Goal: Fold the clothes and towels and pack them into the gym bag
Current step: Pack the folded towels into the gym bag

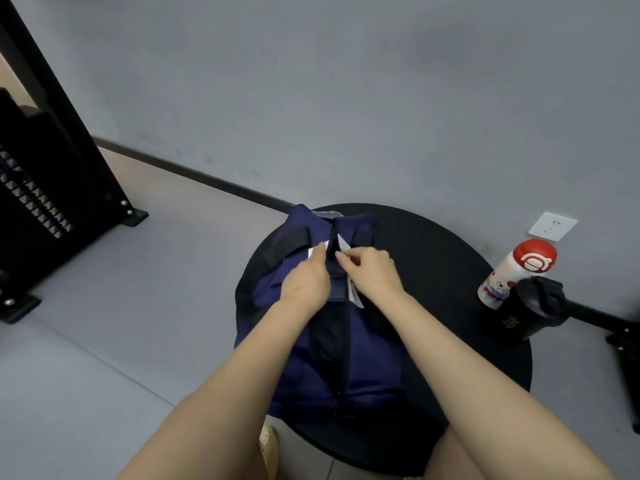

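Forearms come up from the bottom edge of the frame and meet over the middle of the navy gym bag, which lies lengthwise on a round black table at lower centre. The bag's zip line runs straight away from the person, so working along it from the near end seems natural. The left hand sits on the left side of the opening, fingers curled, its fingertips pressing or pinching the cloth beside the zip near a white tag; it looks placed to hold that edge steady. The right hand is on the other side, fingers bent in a pinch at the seam, likely on the zip pull or a fold of cloth, though what exactly it grips is too small to tell. With both hands at the seam, my guess is the bag is being opened or closed; no loose clothes or towels show outside it.

A black strap crosses the bag's far left shoulder. At the right edge of the table stand a black shaker bottle and, just behind it, a white bottle with a red cap, kept off to the side. Beyond, upper right, a wall socket; at upper left, a black metal rack on the grey floor.
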A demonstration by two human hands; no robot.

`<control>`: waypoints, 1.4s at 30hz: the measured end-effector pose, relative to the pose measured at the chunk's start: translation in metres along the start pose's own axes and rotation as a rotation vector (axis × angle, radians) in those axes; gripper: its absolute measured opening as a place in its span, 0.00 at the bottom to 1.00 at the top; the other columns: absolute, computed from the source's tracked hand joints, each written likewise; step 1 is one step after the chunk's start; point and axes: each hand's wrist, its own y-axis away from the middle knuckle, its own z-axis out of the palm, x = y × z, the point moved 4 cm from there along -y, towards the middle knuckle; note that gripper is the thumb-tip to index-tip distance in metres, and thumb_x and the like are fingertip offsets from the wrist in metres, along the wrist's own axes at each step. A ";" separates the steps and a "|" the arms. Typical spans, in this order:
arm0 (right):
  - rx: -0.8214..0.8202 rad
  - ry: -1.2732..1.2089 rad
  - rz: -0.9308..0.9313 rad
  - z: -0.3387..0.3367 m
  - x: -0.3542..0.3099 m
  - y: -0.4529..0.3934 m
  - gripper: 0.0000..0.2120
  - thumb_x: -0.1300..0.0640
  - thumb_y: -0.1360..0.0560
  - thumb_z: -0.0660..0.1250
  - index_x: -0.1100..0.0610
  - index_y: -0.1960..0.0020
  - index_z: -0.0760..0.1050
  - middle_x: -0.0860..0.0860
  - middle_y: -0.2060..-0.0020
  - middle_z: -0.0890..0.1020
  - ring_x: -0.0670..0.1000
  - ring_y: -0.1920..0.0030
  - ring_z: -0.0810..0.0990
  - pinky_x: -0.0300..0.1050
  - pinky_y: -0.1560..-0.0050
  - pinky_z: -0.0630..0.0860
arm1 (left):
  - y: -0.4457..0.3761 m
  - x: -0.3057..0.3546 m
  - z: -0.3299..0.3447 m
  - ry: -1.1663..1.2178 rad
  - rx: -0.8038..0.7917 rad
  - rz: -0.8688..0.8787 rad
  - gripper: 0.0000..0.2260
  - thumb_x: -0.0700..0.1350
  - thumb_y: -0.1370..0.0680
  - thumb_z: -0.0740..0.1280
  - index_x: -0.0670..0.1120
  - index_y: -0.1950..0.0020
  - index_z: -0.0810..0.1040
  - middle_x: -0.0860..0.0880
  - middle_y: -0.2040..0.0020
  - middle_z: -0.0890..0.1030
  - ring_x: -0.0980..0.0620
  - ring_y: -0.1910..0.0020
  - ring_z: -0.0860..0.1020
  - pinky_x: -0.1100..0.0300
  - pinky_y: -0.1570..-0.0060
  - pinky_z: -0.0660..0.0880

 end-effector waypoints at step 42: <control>-0.312 0.544 -0.192 0.068 0.050 -0.095 0.24 0.38 0.20 0.45 0.36 0.25 0.44 0.50 0.27 0.64 0.59 0.32 0.68 0.60 0.35 0.64 | -0.019 -0.043 0.073 -0.481 -0.277 0.178 0.38 0.65 0.21 0.48 0.45 0.25 0.31 0.46 0.26 0.28 0.44 0.28 0.27 0.44 0.30 0.31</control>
